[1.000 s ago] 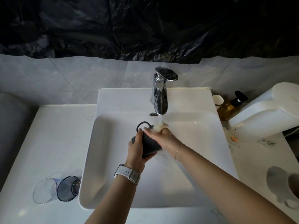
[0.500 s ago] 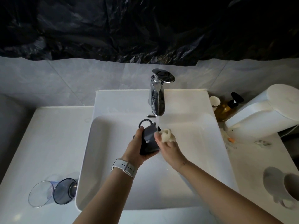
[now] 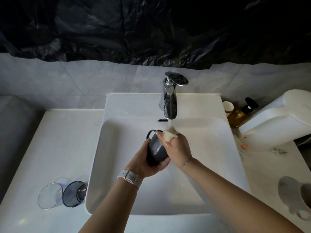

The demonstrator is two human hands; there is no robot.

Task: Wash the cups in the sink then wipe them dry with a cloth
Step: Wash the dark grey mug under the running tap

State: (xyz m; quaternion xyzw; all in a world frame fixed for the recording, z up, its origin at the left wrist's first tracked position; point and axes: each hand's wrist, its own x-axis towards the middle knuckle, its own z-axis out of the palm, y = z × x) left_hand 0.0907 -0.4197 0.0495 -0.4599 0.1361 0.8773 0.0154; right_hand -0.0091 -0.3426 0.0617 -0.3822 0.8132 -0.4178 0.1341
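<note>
A: Head view. We log the left hand (image 3: 148, 161) with its fingers wrapped round the base of a dark grey mug (image 3: 155, 149), tilted over the white basin (image 3: 107, 148), handle at 11 o'clock.

B: We note the right hand (image 3: 178, 148), fingers curled on a pale sponge (image 3: 169, 135), pressed at the mug's rim under the running chrome faucet (image 3: 170, 100).

A: At 8 o'clock on the counter (image 3: 58, 140), we see a clear glass (image 3: 48, 195) touching a smoky glass (image 3: 74, 193), both on their sides.

B: We record a white mug (image 3: 296, 199) at 4 o'clock, and an amber pump bottle (image 3: 239, 113) and a paper cup (image 3: 228, 106) at 2 o'clock.
</note>
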